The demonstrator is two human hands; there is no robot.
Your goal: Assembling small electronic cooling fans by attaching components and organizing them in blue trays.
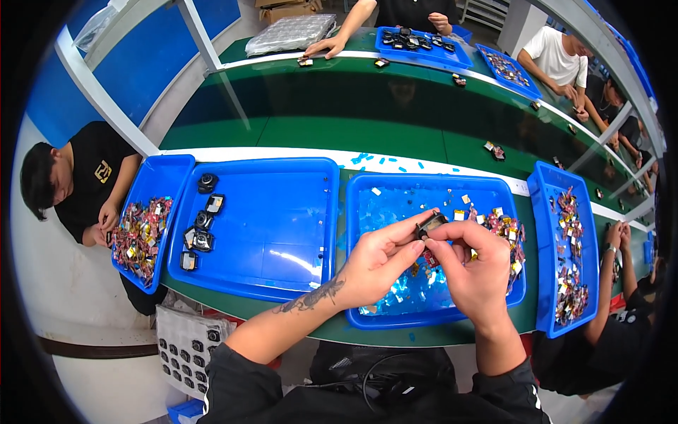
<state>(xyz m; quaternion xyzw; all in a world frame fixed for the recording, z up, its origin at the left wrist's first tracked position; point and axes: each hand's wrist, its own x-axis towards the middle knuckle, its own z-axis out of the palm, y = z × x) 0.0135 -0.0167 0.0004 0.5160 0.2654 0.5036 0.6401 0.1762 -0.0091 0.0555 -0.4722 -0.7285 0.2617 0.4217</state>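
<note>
My left hand (378, 265) and my right hand (474, 263) meet over a blue tray (367, 212) and together pinch a small black square part (431, 226) between their fingertips. A small red piece shows just under the part, by my right thumb. Beneath my hands the tray holds blue film scraps and, at its right end, a pile of small red and yellow parts (510, 237). To the left, a second blue tray (282, 219) carries several small black square parts (201, 230) along its left side.
Blue trays of red and yellow parts stand far left (145, 233) and far right (568, 254). A green conveyor belt (339, 106) runs behind the trays. Other people sit at the left, right and across the belt, where more blue trays (417, 42) lie.
</note>
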